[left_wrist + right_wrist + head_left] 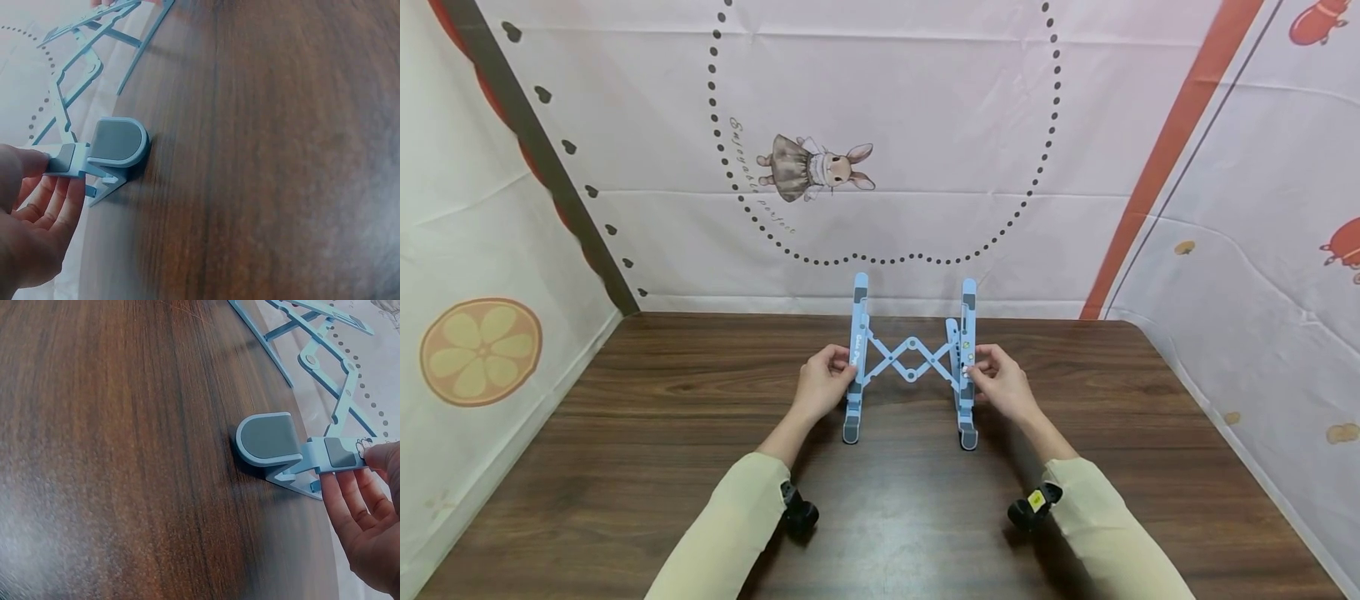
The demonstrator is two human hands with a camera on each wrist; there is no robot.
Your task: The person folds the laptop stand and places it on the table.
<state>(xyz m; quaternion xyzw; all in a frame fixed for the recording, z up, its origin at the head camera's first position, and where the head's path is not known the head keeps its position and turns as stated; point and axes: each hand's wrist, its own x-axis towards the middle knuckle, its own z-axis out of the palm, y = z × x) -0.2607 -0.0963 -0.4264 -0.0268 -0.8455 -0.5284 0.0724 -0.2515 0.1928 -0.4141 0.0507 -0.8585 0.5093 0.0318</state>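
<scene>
A light blue folding laptop stand [912, 343] is spread on the table, its two long arms joined by a crossed scissor linkage. My left hand [824, 382] pinches the left arm near its middle, thumb on top and fingers beneath. Opposite it, my right hand [1003, 385] grips the right arm the same way. Grey pads line both arms, and a rounded lip with a grey pad [119, 140] ends the left one in the left wrist view. In the right wrist view, a matching lip [270, 437] sits low over the wood, with the right thumb on a small printed figure.
The dark wooden table [700, 400] meets a white printed cloth [925, 125] at its far edge, with more cloth along both sides. A black wrist camera [800, 512] is strapped to the left sleeve and another [1032, 507] to the right.
</scene>
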